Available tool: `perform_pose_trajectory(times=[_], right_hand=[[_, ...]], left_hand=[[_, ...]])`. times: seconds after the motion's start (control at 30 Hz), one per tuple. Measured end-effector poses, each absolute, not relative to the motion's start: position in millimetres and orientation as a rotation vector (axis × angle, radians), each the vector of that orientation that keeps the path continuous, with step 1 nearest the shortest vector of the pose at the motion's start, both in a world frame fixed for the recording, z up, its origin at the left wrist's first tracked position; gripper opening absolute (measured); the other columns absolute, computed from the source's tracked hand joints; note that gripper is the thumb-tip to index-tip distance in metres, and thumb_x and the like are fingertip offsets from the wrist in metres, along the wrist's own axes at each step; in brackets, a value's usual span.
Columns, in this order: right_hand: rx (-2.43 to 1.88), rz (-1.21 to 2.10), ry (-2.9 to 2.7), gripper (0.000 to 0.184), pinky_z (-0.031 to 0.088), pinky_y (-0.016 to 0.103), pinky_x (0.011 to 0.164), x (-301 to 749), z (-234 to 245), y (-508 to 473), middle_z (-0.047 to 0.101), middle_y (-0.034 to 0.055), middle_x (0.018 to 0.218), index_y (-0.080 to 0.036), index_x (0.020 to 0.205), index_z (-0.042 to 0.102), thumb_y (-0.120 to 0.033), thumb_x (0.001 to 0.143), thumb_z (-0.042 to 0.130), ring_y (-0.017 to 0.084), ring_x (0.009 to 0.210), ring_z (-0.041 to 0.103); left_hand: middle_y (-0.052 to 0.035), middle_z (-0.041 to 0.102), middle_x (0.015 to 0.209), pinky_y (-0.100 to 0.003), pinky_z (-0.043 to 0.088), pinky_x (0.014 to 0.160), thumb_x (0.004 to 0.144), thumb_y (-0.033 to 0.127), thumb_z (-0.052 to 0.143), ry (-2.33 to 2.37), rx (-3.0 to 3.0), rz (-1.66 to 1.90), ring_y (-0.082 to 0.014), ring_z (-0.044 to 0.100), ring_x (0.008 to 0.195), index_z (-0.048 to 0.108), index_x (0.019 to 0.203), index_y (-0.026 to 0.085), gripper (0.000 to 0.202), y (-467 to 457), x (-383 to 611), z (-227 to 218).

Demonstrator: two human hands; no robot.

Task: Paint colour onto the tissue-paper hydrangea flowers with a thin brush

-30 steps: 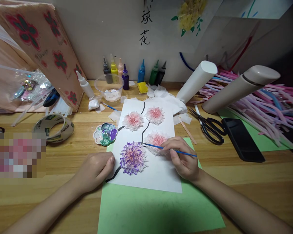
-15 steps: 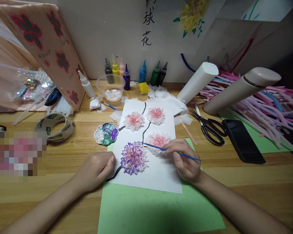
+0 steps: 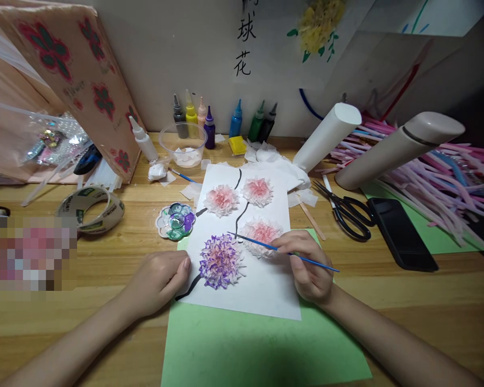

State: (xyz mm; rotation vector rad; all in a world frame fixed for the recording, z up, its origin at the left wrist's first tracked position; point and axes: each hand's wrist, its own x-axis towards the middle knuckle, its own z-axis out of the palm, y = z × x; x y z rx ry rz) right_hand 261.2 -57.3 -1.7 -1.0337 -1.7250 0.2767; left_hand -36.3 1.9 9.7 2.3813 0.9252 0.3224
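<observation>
A thin blue paintbrush is pinched in my right hand, its tip just above the upper edge of a purple-tipped paper flower. This flower is on a white sheet with black painted stem lines. Three pink-and-white paper flowers share the sheet: one at upper left, one at upper right and one partly behind the brush and my right hand. Closed in a loose fist, my left hand rests by the sheet's left edge, with nothing visible in it.
Green paper lies under the sheet. A paint palette and a tape roll are on the left. Paint bottles line the wall behind a clear plastic cup. Scissors and a phone lie right.
The brush has tilted slightly, its back end shifting right and down while its tip rises a little. My right hand has moved slightly right. My left hand stays in place.
</observation>
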Motion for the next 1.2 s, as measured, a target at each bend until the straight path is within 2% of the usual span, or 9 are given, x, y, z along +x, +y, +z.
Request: perform_pose_trajectory(times=[0.27, 0.67, 0.93, 1.2], right_hand=[[-1.040, 0.359, -1.729, 0.019, 0.050, 0.038, 0.071, 261, -2, -56, 0.069, 0.0057, 0.084, -0.023, 0.096, 0.060, -0.015, 0.089, 0.044, 0.022, 0.080, 0.063], [-1.074, 0.255, -1.724, 0.018, 0.049, 0.037, 0.070, 262, 2, -58, 0.070, 0.0048, 0.083, -0.023, 0.093, 0.060, -0.014, 0.089, 0.044, 0.021, 0.078, 0.063], [-1.087, 0.384, -1.896, 0.019, 0.047, 0.037, 0.077, 229, 42, -30, 0.069, 0.0043, 0.091, -0.023, 0.099, 0.058, -0.014, 0.091, 0.044, 0.020, 0.087, 0.062], [-1.130, 0.296, -2.170, 0.015, 0.040, 0.037, 0.078, 184, 56, 7, 0.069, 0.0033, 0.089, -0.023, 0.095, 0.057, -0.017, 0.094, 0.043, 0.021, 0.086, 0.059]], left_hand=[[0.0023, 0.046, 0.057, -0.025, 0.031, 0.055, 0.099, 0.025, 0.023, 0.936, 2.379, 0.290, -0.0111, 0.044, 0.051, 0.038, 0.062, 0.019, 0.041, 1, -38, 11], [0.0023, 0.046, 0.057, -0.025, 0.030, 0.056, 0.100, 0.025, 0.024, 0.942, 2.388, 0.297, -0.0111, 0.044, 0.052, 0.038, 0.063, 0.018, 0.040, 1, -37, 9], [0.0011, 0.048, 0.058, -0.026, 0.030, 0.055, 0.098, 0.025, 0.024, 0.944, 2.401, 0.312, -0.0122, 0.046, 0.052, 0.039, 0.061, 0.018, 0.040, 1, -33, 11], [-0.0002, 0.051, 0.059, -0.026, 0.029, 0.056, 0.098, 0.025, 0.023, 0.946, 2.423, 0.292, -0.0126, 0.044, 0.053, 0.043, 0.061, 0.018, 0.042, -1, -34, 10]])
